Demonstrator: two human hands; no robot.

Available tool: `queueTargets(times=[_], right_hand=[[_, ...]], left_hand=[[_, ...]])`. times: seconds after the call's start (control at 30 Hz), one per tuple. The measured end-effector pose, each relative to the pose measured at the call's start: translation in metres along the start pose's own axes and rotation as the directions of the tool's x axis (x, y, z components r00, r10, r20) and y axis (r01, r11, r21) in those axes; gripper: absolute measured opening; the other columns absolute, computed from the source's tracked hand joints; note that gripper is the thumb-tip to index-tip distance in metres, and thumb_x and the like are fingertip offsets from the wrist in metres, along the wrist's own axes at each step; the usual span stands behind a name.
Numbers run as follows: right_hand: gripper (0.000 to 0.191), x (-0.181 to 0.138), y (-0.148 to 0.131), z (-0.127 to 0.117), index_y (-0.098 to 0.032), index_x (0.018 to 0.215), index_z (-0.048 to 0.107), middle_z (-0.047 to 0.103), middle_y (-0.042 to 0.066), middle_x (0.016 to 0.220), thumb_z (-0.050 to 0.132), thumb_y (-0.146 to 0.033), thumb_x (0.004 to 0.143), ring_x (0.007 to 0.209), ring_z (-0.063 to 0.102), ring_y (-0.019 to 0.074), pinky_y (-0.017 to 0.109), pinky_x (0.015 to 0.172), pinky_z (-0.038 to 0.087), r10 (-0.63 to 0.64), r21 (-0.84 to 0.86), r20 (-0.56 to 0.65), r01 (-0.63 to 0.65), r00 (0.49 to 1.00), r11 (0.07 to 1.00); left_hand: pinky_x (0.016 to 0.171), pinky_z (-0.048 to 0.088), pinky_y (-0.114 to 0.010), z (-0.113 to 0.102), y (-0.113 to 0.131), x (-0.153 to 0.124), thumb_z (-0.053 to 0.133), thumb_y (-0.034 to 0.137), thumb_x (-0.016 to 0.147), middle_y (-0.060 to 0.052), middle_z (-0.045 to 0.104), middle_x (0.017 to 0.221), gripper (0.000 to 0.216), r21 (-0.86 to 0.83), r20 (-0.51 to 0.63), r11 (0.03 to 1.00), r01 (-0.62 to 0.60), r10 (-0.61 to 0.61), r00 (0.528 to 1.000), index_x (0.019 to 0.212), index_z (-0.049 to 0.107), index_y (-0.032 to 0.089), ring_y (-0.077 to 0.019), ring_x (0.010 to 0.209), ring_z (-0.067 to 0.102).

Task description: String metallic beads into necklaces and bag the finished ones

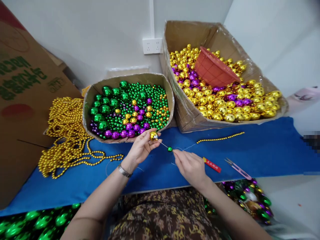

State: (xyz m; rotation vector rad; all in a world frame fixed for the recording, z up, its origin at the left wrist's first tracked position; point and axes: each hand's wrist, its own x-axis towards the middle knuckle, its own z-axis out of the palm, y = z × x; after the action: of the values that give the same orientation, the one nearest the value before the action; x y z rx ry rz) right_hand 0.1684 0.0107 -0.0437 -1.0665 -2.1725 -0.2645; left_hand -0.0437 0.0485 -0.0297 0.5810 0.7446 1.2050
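My left hand (143, 146) pinches a shiny gold bead (153, 136) between thumb and fingers, just in front of the smaller box. A thin, taut string runs from this bead to a small green bead (170, 149) and on to my right hand. The thumb and fingertips of my right hand (191, 165) are closed on the string right beside the green bead. Whether the straight stretch is string or a needle is too fine to make out. Loose thread trails behind my right fingers towards a short strand of small gold beads (220, 137) on the blue cloth (160, 178).
A cardboard box (86, 115) holds green, purple and gold beads. A larger box (190, 125) of gold and purple beads contains a red basket (213, 70). Gold bead strands (65, 123) lie left. Thread snips (238, 169) and a red strip (212, 165) lie right.
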Motion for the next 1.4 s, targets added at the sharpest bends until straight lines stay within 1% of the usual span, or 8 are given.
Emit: queueTargets(times=[0.13, 0.3, 0.43, 0.73, 1.0, 1.1, 1.2, 1.4], right_hand=[[0.012, 0.003, -0.004, -0.007, -0.013, 0.098, 0.067, 0.055, -0.003, 0.053, 0.056, -0.015, 0.092, 0.050, 0.049, 0.0096, 0.030, 0.056, 0.028, -0.090, -0.157, -0.027, 0.084, 0.996, 0.984], [0.016, 0.003, -0.010, -0.012, -0.014, 0.102, 0.067, 0.051, -0.002, 0.052, 0.055, -0.015, 0.092, 0.052, 0.046, 0.0103, 0.032, 0.056, 0.026, -0.124, -0.234, 0.027, 0.127, 0.992, 0.964], [0.017, 0.005, -0.013, -0.017, -0.015, 0.103, 0.067, 0.050, -0.002, 0.053, 0.053, -0.015, 0.093, 0.052, 0.045, 0.0106, 0.033, 0.055, 0.025, -0.124, -0.221, 0.032, 0.128, 0.992, 0.967], [0.017, 0.005, -0.014, -0.021, -0.016, 0.101, 0.068, 0.048, -0.002, 0.052, 0.055, -0.013, 0.092, 0.052, 0.041, 0.0110, 0.032, 0.055, 0.023, -0.124, -0.190, 0.010, 0.123, 0.992, 0.974], [0.017, 0.006, -0.015, -0.021, -0.016, 0.102, 0.067, 0.049, -0.003, 0.052, 0.052, -0.014, 0.093, 0.052, 0.043, 0.0109, 0.032, 0.054, 0.025, -0.143, -0.229, 0.034, 0.146, 0.989, 0.962], [0.016, 0.003, -0.012, -0.022, -0.015, 0.101, 0.067, 0.050, -0.003, 0.052, 0.054, -0.014, 0.092, 0.051, 0.044, 0.0107, 0.033, 0.055, 0.024, -0.129, -0.210, 0.029, 0.132, 0.991, 0.969], [0.016, -0.003, -0.002, -0.027, -0.017, 0.100, 0.068, 0.052, -0.002, 0.055, 0.053, -0.016, 0.093, 0.053, 0.047, 0.0102, 0.032, 0.056, 0.026, -0.093, -0.155, 0.057, 0.101, 0.994, 0.983], [0.020, -0.020, 0.018, -0.040, -0.019, 0.098, 0.069, 0.058, -0.002, 0.059, 0.049, -0.018, 0.094, 0.057, 0.053, 0.0103, 0.027, 0.060, 0.035, -0.012, -0.136, 0.123, 0.029, 0.992, 0.990]], left_hand=[[0.080, 0.058, -0.031, 0.000, -0.002, 0.000, 0.061, 0.027, 0.088, -0.015, 0.068, 0.113, 0.031, -0.050, 0.034, 0.999, 0.015, -0.014, 0.999, 0.114, 0.061, 0.011, -0.0244, 0.096, 0.069], [0.081, 0.057, -0.029, 0.004, -0.007, -0.002, 0.061, 0.033, 0.088, -0.011, 0.068, 0.109, 0.030, -0.074, 0.007, 0.997, -0.012, 0.012, 1.000, 0.111, 0.061, 0.014, -0.0208, 0.096, 0.069], [0.082, 0.057, -0.029, 0.005, -0.008, -0.003, 0.065, 0.030, 0.086, -0.009, 0.069, 0.103, 0.031, -0.075, -0.003, 0.997, -0.024, 0.024, 1.000, 0.113, 0.060, 0.016, -0.0193, 0.094, 0.069], [0.088, 0.054, -0.035, 0.002, -0.010, -0.003, 0.060, 0.027, 0.087, -0.013, 0.065, 0.119, 0.034, -0.126, 0.038, 0.992, 0.027, -0.022, 0.999, 0.119, 0.059, 0.016, -0.0220, 0.101, 0.066], [0.087, 0.054, -0.031, 0.002, -0.014, -0.003, 0.064, 0.028, 0.085, -0.009, 0.069, 0.105, 0.031, -0.129, 0.012, 0.991, -0.021, 0.023, 1.000, 0.113, 0.062, 0.016, -0.0199, 0.099, 0.067], [0.088, 0.054, -0.035, 0.002, -0.013, -0.002, 0.066, 0.029, 0.084, -0.009, 0.069, 0.107, 0.032, -0.125, 0.014, 0.992, -0.023, 0.025, 1.000, 0.114, 0.062, 0.017, -0.0217, 0.100, 0.067], [0.088, 0.055, -0.038, 0.001, -0.012, 0.000, 0.062, 0.030, 0.086, -0.010, 0.069, 0.108, 0.029, -0.139, -0.028, 0.990, -0.017, 0.013, 1.000, 0.112, 0.063, 0.017, -0.0225, 0.099, 0.067], [0.072, 0.058, -0.027, 0.011, -0.024, 0.000, 0.052, 0.033, 0.093, -0.012, 0.071, 0.097, 0.026, -0.136, -0.167, 0.989, 0.059, -0.081, 0.983, 0.102, 0.065, 0.012, -0.0166, 0.080, 0.070]])
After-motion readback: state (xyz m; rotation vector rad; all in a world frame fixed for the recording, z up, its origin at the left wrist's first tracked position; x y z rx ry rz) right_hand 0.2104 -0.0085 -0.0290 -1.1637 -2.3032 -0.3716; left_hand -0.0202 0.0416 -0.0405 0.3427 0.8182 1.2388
